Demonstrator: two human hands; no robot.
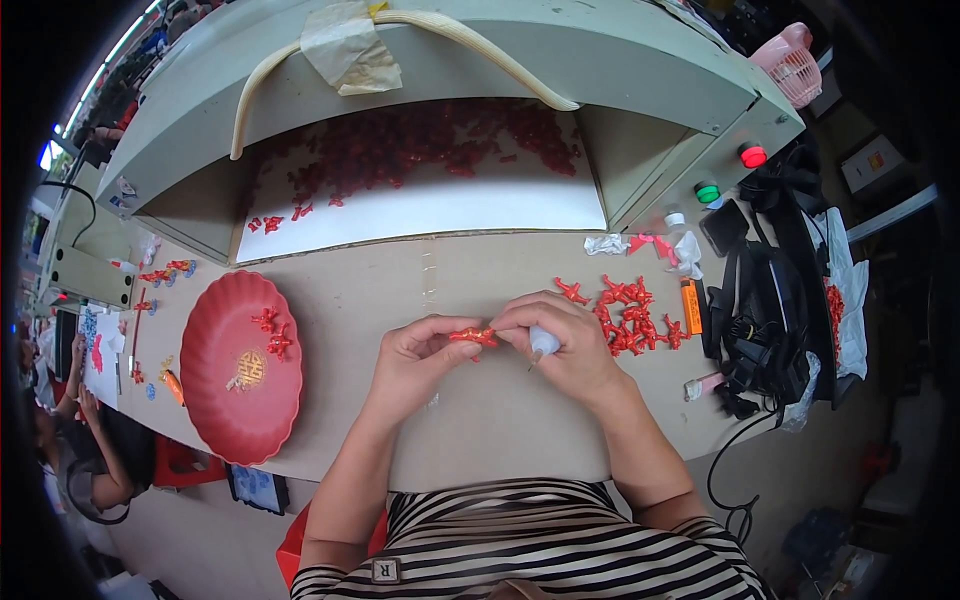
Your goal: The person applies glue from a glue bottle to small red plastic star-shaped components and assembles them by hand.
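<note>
Near the middle of the table, my left hand [408,368] pinches a small red figurine [474,337] between thumb and fingers. My right hand [574,352] is closed around a small whitish bottle [543,341] with a thin, needle-like tip pointing down toward me. The fingertips of that hand also meet the figurine's right end. Just right of my right hand lies a cluster of similar red figurines [632,318]. To the left, a red scalloped tray [203,365] with a gold emblem holds several more red figurines [278,343].
A pale green cabinet [660,170] stands at the back, with many red pieces [420,150] on its white floor. An orange box [691,307], crumpled tissue [687,252] and a black bag [757,305] lie at the right. Another person's arm [115,465] shows at far left.
</note>
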